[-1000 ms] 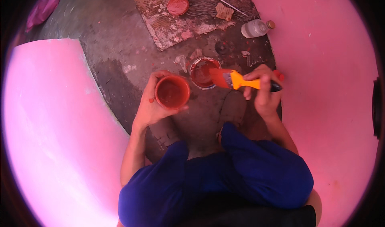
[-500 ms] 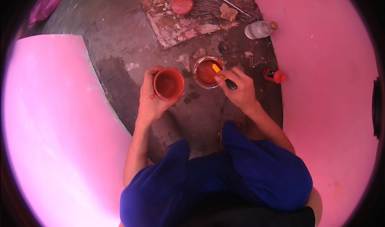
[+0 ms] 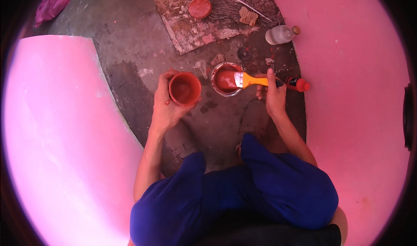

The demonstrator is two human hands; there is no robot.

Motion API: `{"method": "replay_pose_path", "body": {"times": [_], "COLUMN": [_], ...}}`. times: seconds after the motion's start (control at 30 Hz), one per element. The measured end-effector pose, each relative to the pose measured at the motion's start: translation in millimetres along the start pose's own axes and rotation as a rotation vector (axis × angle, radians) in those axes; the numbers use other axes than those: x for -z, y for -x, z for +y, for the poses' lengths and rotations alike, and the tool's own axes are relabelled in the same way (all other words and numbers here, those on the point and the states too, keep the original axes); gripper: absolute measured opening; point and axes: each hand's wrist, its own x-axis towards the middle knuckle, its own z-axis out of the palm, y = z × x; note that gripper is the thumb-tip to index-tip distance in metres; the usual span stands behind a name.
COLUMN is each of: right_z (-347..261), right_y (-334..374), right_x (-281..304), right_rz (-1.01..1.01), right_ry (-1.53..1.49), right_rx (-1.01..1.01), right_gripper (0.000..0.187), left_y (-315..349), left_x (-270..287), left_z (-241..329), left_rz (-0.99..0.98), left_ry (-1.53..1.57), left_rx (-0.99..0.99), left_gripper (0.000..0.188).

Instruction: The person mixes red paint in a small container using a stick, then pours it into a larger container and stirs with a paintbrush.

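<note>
My left hand (image 3: 166, 105) is wrapped round a reddish-brown cup (image 3: 185, 89), its mouth facing up and its inside coated in the same red. In my right hand (image 3: 274, 94) is a paintbrush (image 3: 254, 80) with a yellow and black handle and a metal band, held nearly level. The brush head lies over the open paint can (image 3: 215, 89), which stands on the floor with red paint inside. Its bristles are hard to tell from the paint. Cup and can are apart, side by side.
Beyond the can lies a paint-stained board (image 3: 173, 24) bearing a round red lid (image 3: 200, 8) and a torn brown scrap (image 3: 248, 16). A corked clear bottle (image 3: 280, 35) and a small red-capped bottle (image 3: 297, 84) stand on the right. Pink sheets (image 3: 65, 115) flank both sides.
My right hand has moved right and turned, bringing the paintbrush from steeply dipped in the can to nearly level across its rim. My left hand and the cup have barely shifted.
</note>
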Motion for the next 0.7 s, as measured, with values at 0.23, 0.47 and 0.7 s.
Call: {"method": "replay_pose_path", "body": {"times": [0.23,0.47,0.7], "right_z": [-7,-31,-66], "right_y": [3,13,33], "right_x": [16,23,20], "right_rz": [0.022,0.008,-0.041], "right_ry": [-0.074,-0.170,-0.215], "right_rx": [0.050,0.080,0.134], "right_gripper": [0.056,0.056,0.055], "left_y": [-10,-19,-25], "left_x": [-10,-30,-35], "left_z": [2,-5,19], "left_rz": [-0.123,-0.197,-0.292], "left_ry": [-0.002,-0.021,0.066], "left_rx": [0.035,-0.006,0.099], "left_gripper": [0.078,0.077,0.080]}}
